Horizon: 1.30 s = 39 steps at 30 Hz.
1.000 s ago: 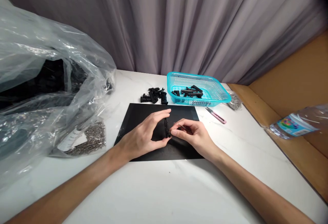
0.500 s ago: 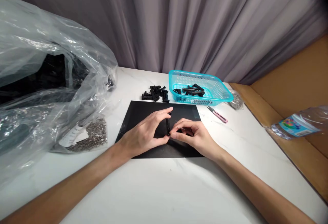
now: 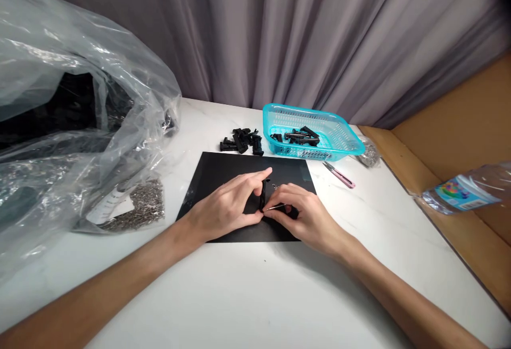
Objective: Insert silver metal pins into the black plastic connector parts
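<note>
My left hand (image 3: 225,205) is closed around a narrow black plastic part (image 3: 262,196), thumb at its near end and fingers toward its far end. The part stands over a black mat (image 3: 227,166). Close on its right, my right hand (image 3: 309,213) pinches a thin silvery metal pin (image 3: 275,207) between thumb and fingers. The pin's tip is at the near end of the part; whether it enters the part I cannot tell. Several tiny metal pieces (image 3: 275,185) lie on the mat just beyond my right fingers.
A pile of black plastic parts (image 3: 241,141) lies behind the mat, beside a blue basket (image 3: 351,149) holding similar parts. A pink-handled cutter (image 3: 339,175) is to the right. Clear bags (image 3: 131,99), one with metal pins (image 3: 146,205), fill the left. A plastic bottle (image 3: 459,194) rests in a cardboard box (image 3: 447,125).
My right fingers have shifted slightly, and the metal pin now shows between them. My left hand keeps its hold on the black part. The whole view has tilted a little.
</note>
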Each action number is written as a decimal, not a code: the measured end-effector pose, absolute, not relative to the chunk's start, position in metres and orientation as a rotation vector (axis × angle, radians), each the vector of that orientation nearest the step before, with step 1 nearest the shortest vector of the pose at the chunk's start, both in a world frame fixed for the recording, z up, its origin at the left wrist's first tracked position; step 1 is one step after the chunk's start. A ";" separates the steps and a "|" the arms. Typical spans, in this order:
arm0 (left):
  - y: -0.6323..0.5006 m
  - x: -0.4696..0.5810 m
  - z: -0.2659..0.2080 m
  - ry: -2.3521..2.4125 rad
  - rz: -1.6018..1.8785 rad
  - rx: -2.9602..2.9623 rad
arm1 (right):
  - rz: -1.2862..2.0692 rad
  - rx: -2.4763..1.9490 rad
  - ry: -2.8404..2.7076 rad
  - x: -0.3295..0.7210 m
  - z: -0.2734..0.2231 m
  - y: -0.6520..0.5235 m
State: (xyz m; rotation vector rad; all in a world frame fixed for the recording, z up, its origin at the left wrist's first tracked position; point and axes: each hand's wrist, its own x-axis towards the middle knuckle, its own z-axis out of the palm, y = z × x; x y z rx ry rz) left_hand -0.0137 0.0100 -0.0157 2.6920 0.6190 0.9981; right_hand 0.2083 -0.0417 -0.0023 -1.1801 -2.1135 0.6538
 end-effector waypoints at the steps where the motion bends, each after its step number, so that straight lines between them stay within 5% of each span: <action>1: 0.010 -0.013 -0.015 0.608 1.015 2.693 | 0.649 -1.206 -2.113 0.207 -0.002 -0.042; 14: 0.010 -0.010 -0.020 0.577 1.046 2.731 | 1.061 -1.176 -2.034 0.220 0.008 -0.037; 39: 0.013 -0.007 -0.021 0.537 1.153 2.798 | 0.831 -1.437 -1.967 0.202 0.002 -0.048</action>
